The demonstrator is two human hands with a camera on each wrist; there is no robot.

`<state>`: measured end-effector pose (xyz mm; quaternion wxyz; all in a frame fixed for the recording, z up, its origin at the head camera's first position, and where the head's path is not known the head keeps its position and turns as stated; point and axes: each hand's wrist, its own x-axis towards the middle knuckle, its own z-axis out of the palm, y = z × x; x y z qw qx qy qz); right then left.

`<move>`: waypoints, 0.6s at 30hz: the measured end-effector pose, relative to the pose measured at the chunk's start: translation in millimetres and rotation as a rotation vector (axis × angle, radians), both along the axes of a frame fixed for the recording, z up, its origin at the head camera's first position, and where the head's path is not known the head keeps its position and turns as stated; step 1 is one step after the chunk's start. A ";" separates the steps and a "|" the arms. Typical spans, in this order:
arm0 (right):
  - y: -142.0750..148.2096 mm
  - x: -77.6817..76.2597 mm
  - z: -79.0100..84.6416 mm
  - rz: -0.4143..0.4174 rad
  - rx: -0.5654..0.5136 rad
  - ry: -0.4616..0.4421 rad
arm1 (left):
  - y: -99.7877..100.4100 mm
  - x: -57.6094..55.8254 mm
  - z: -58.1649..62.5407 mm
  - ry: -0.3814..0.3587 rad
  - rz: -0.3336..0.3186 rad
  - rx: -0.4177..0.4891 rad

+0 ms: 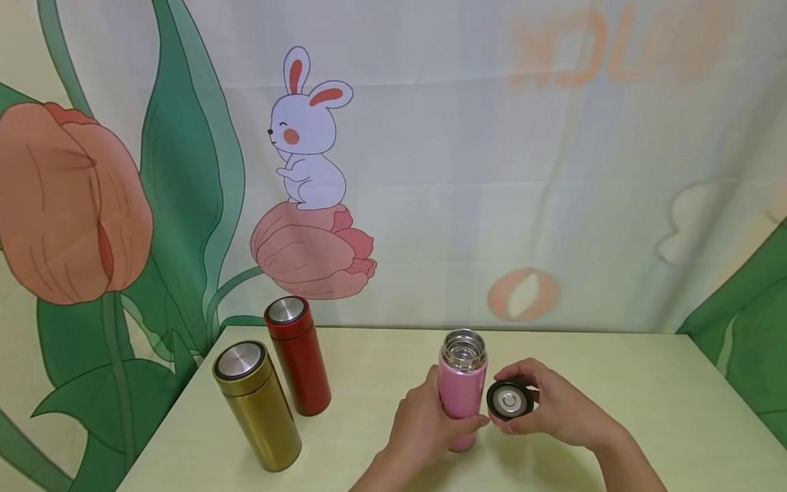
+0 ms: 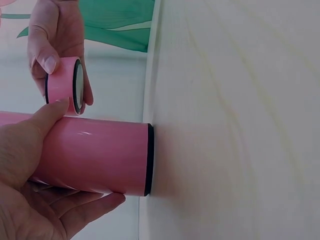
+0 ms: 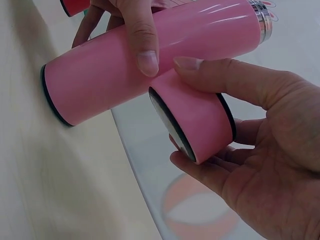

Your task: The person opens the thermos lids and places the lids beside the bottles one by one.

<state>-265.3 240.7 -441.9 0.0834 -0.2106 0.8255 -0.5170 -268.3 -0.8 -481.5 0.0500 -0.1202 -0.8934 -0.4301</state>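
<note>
A pink thermos bottle (image 1: 461, 393) stands upright with its steel mouth uncovered. My left hand (image 1: 427, 420) grips its body from the left, thumb across the front, fingers behind. Just to the right, my right hand (image 1: 556, 406) pinches the pink lid (image 3: 197, 115) between thumb and fingers. In the head view the lid's dark-rimmed, silvery underside faces up. The right wrist view shows the lid close beside the bottle body, near the left thumb. Seen from the left wrist, the bottle's black base (image 2: 149, 160) is right at the table surface.
On the left of the pale table (image 1: 381, 362) stand a gold thermos (image 1: 264, 410) and, behind it, a red thermos (image 1: 304, 369), both with lids on. A printed curtain (image 1: 430, 171) with a rabbit and tulips hangs along the table's back edge.
</note>
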 end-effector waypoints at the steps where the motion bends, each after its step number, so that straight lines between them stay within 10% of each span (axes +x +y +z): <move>1: -0.1 -0.1 -0.3 -0.005 0.011 0.001 | -0.1 0.0 0.2 -0.004 -0.004 0.001; 18: -0.9 -6.3 -11.6 -0.029 0.117 0.011 | -4.1 0.0 2.3 -0.007 -0.070 0.036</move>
